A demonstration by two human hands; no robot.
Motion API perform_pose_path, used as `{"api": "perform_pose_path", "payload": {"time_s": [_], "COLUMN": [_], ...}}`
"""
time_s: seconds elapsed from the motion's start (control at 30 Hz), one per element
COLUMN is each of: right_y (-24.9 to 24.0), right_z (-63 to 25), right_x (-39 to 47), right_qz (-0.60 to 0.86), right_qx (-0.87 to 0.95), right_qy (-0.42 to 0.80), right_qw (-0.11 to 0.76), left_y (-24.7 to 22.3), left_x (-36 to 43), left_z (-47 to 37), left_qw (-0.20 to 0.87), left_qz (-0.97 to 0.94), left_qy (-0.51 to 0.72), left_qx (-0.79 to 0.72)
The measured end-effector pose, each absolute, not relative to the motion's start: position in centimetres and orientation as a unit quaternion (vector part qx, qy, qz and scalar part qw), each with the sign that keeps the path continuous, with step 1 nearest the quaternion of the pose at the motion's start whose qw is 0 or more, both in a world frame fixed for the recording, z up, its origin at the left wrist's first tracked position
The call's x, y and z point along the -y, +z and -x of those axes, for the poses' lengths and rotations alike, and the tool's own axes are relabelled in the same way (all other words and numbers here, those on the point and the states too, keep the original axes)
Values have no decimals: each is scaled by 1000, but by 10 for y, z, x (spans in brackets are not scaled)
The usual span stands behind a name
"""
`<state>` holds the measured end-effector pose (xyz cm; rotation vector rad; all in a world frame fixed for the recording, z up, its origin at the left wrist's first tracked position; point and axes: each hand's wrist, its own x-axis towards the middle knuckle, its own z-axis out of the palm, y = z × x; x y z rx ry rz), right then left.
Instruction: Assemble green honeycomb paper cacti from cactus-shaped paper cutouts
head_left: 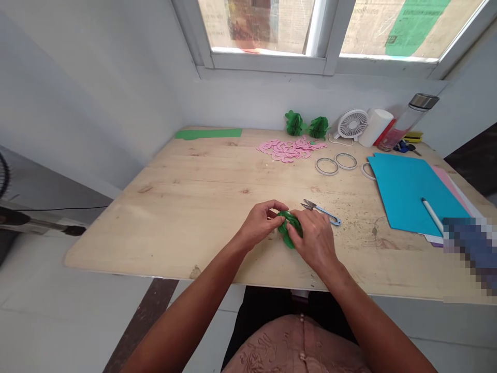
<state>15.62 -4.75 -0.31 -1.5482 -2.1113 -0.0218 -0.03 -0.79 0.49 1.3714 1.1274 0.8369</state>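
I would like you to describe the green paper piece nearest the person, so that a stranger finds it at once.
On the wooden table, look just left of the small scissors. There the left hand and right hand hold a small, ruffled green paper piece. Only this one is held; two similar green shapes stand by the wall.

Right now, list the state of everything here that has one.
Green paper: layered, held
Left hand: curled, holding green paper
Right hand: gripping green paper
Scissors: lying, blades apart
Bottle: capped
Fan: upright; whether running, unclear
Tape rolls: lying flat
Pink cutouts: loosely piled
Green ornaments: standing, spread open
Pen: lying on blue paper
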Motion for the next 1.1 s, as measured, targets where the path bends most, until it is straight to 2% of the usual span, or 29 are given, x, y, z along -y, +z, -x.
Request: {"api": "perform_pose_path", "payload": {"time_s": [0.2,0.4,0.57,0.73,0.93,1.1], "right_y": [-23,-33,-34,-32,-34,-38], "right_z": [-187,-186,-180,-177,-173,-173], "right_x": [73,78,75,80,86,87], "right_qz": [581,577,572,551,508,516], "right_qx": [754,739,731,747,772,771], "right_qy": [55,86,80,62,55,51], "right_qw": [300,338,363,367,377,369], "left_y": [-3,0,10,7,2,-11], "left_x": [8,13,16,17,39,62], "left_z": [7,11,18,23,16,3], "left_qw": [591,574,505,431,303,262], "left_qz": [-557,-606,-708,-747,-767,-770], "left_qy": [340,314,287,278,335,292], "left_qx": [-474,-453,-401,-424,-455,-503]}}
